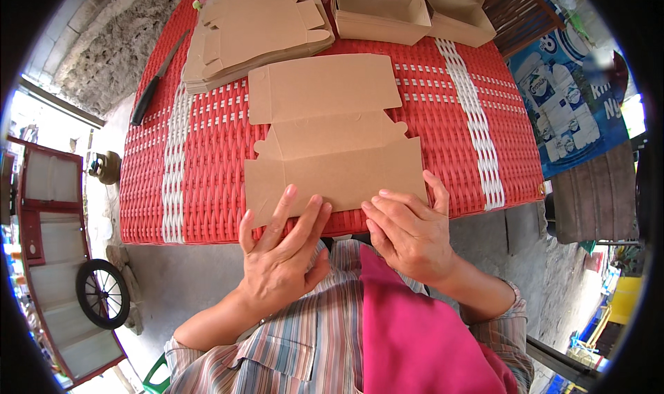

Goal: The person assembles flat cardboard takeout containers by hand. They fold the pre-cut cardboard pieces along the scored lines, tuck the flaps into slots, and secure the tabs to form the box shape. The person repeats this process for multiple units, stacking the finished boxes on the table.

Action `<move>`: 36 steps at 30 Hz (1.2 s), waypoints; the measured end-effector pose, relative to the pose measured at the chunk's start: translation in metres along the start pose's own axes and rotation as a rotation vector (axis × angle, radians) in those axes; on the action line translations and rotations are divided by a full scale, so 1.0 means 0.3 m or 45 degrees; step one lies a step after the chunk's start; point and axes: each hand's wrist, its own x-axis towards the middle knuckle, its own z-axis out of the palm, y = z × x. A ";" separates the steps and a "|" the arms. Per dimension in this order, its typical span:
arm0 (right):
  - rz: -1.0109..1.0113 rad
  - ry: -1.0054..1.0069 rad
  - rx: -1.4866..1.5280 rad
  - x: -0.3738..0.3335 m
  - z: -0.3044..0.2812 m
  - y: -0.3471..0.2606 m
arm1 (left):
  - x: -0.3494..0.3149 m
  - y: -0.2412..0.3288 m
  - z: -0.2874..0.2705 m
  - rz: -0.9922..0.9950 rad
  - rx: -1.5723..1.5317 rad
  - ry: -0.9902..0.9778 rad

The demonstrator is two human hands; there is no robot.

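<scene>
A brown cardboard box blank (328,135) lies unfolded on the red woven table (453,142), its near panel at the table's front edge. My left hand (283,252) is at the near left of that panel, fingers spread and fingertips on the cardboard. On the near right, my right hand (409,231) rests its fingers along the panel's edge, the little finger side lifted apart. Both palms are off the cardboard, and neither hand grips anything that I can see.
A stack of flat box blanks (256,31) lies at the far left, beside a black-handled knife (155,83). Folded open boxes (380,14) stand at the far back. A blue printed banner (564,97) hangs to the right. A wheeled cart (62,256) stands on the left.
</scene>
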 end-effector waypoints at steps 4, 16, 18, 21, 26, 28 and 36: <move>0.030 0.014 0.009 -0.014 -0.011 0.019 | -0.027 -0.031 -0.025 -0.053 -0.024 -0.054; 0.367 0.155 0.065 -0.045 -0.058 0.076 | -0.098 -0.084 -0.021 -0.214 -0.282 0.095; 0.579 0.232 0.011 -0.051 -0.060 0.088 | -0.106 -0.075 0.002 -0.226 -0.281 0.153; 0.544 0.184 0.021 -0.043 -0.057 0.106 | -0.121 -0.077 0.028 -0.225 -0.273 0.191; 0.393 0.494 0.565 0.024 -0.068 0.000 | -0.071 -0.012 0.036 -0.291 -0.221 0.382; 0.092 0.431 0.520 0.061 -0.084 -0.088 | -0.016 0.033 0.041 -0.270 -0.245 0.618; -0.183 0.285 0.914 0.091 -0.076 -0.173 | 0.089 -0.034 -0.027 -0.277 -0.913 0.974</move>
